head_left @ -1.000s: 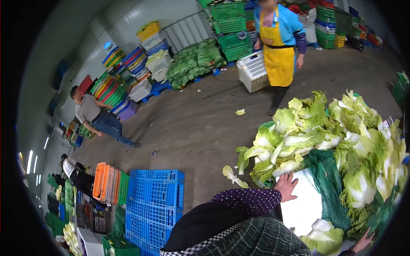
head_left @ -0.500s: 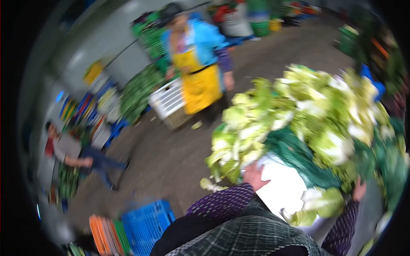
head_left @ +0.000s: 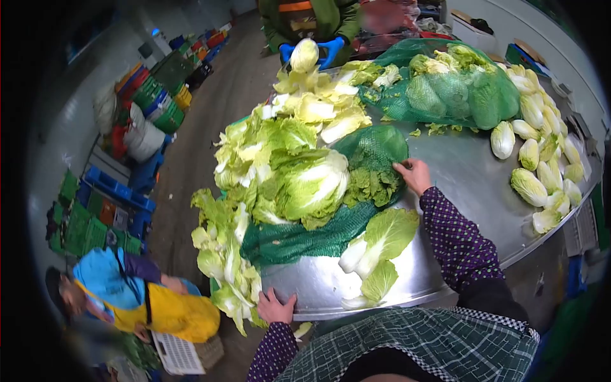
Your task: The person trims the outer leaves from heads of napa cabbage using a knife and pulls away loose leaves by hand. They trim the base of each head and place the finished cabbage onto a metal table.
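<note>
My left hand rests with fingers spread on the near left edge of the metal table, beside loose cabbage leaves. My right hand is closed on the edge of a green mesh bag; its fingertips are partly hidden. A large leafy napa cabbage lies against this bag, with more netting spread below it. Nearer my body, detached cabbage leaves lie on the bare metal.
A second mesh bag holds several cabbages at the back. Trimmed cabbages are heaped along the right edge. Across the table, a co-worker's blue-gloved hands hold a trimmed cabbage. A person in a yellow apron is at lower left.
My view has swung to the right, bringing the gloved co-worker and the trimmed cabbages into sight. My right hand is now at the mesh bag; my left remains on the table.
</note>
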Motion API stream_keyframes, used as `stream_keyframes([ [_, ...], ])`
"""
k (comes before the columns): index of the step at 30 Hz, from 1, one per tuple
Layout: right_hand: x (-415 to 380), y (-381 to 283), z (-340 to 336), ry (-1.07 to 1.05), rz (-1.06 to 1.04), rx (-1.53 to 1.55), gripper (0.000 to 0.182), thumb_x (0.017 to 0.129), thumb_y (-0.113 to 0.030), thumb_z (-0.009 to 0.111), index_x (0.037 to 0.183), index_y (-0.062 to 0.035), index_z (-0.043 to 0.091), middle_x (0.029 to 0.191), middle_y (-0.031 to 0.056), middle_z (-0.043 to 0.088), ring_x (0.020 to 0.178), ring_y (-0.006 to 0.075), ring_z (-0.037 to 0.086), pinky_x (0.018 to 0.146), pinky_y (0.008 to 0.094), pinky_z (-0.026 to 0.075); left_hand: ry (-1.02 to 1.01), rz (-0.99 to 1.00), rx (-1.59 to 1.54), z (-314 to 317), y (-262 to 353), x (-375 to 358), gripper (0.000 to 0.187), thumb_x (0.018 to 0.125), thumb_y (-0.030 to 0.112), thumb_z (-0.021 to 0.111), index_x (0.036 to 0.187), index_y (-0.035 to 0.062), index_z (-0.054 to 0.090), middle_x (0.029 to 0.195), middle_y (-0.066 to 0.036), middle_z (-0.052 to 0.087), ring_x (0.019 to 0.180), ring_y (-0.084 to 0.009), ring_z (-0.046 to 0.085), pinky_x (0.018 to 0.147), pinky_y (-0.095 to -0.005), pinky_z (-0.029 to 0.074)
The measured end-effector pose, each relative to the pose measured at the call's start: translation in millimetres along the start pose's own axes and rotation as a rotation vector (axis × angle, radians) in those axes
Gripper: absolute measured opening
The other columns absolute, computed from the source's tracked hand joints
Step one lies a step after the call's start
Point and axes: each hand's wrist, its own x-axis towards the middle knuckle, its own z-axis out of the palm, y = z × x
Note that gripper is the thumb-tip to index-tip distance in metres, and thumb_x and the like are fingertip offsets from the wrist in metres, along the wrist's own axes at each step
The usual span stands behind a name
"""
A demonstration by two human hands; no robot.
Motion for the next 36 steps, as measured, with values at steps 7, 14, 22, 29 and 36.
stream_keyframes([
  [7, 65, -53, 1, -0.001, -0.181, -0.220, 0.065, 0.073, -0.055, 0.069, 0.112, -0.0034, 0.063, 0.119, 0.0219, 0.052, 0.104, 0.0355, 0.057, 0.090, 0.0422, 0.046, -0.257, -0.173, -0.035, -32, 24, 34, 0.080, 0.062, 0.058, 0.073, 0.120, 0.0066, 0.053, 0.115, -0.023, 0.049, 0.107, -0.0388, 0.049, 0.091, -0.0483, 0.040],
  [14, 98, -64, 17, -0.188, -0.226, -0.248, 0.035, 0.074, -0.036, 0.067, 0.087, -0.0036, 0.069, 0.084, 0.0208, 0.064, 0.084, 0.0368, 0.061, 0.075, 0.0457, 0.048, -0.100, -0.119, -0.017, -13, 31, 35, 0.078, 0.059, 0.054, 0.076, 0.118, 0.0068, 0.054, 0.112, -0.025, 0.048, 0.105, -0.0400, 0.046, 0.093, -0.0483, 0.037],
  [22, 57, -94, -41, -0.239, -0.093, 0.307, 0.022, 0.081, -0.021, 0.066, 0.075, -0.0004, 0.065, 0.057, 0.0072, 0.060, 0.050, 0.0198, 0.057, 0.052, 0.0330, 0.046, -0.040, -0.156, -0.202, -9, 28, 44, 0.069, 0.062, 0.044, 0.078, 0.111, 0.0011, 0.056, 0.107, -0.024, 0.053, 0.103, -0.0398, 0.049, 0.091, -0.0477, 0.038],
  [29, -14, -101, -74, -0.443, 0.244, 1.099, 0.024, 0.088, -0.023, 0.062, 0.073, -0.0069, 0.053, 0.047, -0.0010, 0.046, 0.036, 0.0096, 0.044, 0.036, 0.0248, 0.038, 0.331, 0.419, -0.746, -93, 156, 58, 0.042, 0.076, 0.015, 0.073, 0.112, -0.0005, 0.056, 0.117, -0.017, 0.057, 0.109, -0.0309, 0.053, 0.095, -0.0392, 0.039],
  [36, -111, -35, -61, -0.236, 0.302, 0.301, 0.035, 0.089, -0.030, 0.060, 0.071, 0.0006, 0.058, 0.047, 0.0036, 0.048, 0.040, 0.0150, 0.047, 0.042, 0.0307, 0.040, -0.278, 0.588, -0.458, -72, 216, 46, 0.072, 0.073, 0.046, 0.073, 0.123, -0.0020, 0.050, 0.124, -0.020, 0.051, 0.116, -0.0310, 0.049, 0.098, -0.0413, 0.040],
])
